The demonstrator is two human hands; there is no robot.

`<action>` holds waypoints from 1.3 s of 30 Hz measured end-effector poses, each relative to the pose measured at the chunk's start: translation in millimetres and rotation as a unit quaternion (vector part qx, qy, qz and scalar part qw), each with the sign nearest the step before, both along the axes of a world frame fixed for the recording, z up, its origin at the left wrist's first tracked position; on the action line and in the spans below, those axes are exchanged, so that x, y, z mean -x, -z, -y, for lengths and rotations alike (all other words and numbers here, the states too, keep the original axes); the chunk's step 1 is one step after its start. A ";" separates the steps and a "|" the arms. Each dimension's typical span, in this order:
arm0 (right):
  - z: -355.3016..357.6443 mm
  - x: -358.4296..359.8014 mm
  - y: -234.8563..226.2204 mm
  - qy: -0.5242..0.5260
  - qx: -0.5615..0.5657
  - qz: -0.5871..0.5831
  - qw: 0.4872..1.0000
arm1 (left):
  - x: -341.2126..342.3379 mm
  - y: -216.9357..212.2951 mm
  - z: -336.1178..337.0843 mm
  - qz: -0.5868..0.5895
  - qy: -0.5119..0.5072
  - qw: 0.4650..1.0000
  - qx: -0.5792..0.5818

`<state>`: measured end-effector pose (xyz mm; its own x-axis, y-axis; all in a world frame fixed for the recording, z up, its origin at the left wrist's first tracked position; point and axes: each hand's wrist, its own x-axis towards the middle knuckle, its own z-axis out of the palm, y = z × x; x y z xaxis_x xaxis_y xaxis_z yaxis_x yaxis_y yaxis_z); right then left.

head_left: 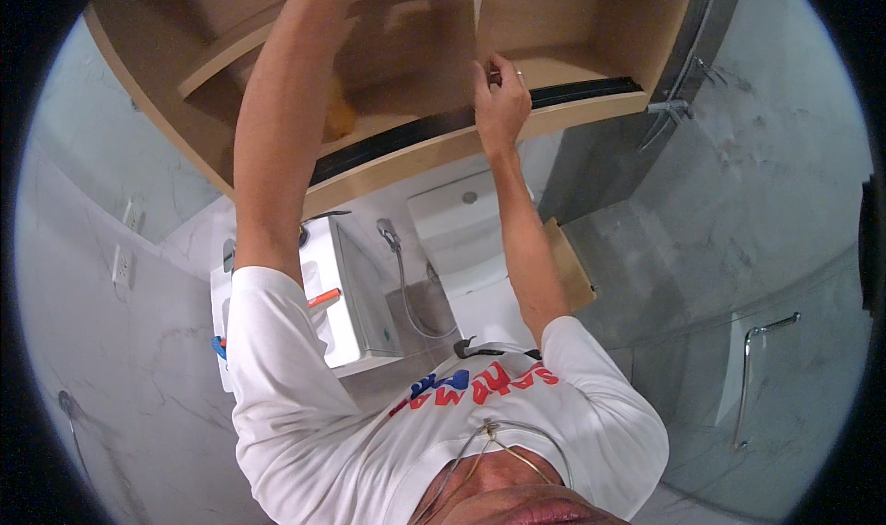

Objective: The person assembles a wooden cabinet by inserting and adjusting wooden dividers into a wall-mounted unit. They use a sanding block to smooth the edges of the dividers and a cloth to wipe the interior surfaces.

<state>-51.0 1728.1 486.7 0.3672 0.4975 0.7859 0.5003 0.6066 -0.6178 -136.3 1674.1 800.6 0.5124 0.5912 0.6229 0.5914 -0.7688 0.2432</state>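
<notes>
An open wooden wall cabinet [443,145] with curved-looking shelves spans the upper part of the view. A black track [406,135] runs along its lower front edge. My right hand [503,105] is inside the opening, close to the upright divider [482,17] and just above the track. Its fingers are curled and pinched together; whatever they hold is too small to make out. My left arm [286,110] stretches up across the cabinet's left side, and its hand lies beyond the upper edge. Behind that forearm, an orange-yellow thing [341,119] shows in the lower compartment.
Below the cabinet stand a white washbasin unit [355,331] with an orange-handled tool [323,298] on it, and a white toilet [461,220]. A hand shower [389,233] hangs between them. A wooden board [570,265] is beside my right forearm; a glass panel [784,377] with a metal handle stands right.
</notes>
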 end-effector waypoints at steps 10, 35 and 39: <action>-0.7 -5.0 -30.1 -0.044 0.003 -0.039 0.998 | 5.9 -4.8 -13.6 -0.014 -0.016 1.000 -0.022; -18.3 3.9 -42.7 -0.044 -0.053 -0.043 0.997 | 8.2 -5.4 -17.4 -0.007 -0.047 0.999 -0.023; -24.6 1.3 -39.3 0.004 -0.069 -0.022 0.997 | 3.3 -3.7 -16.0 -0.005 -0.054 0.998 -0.027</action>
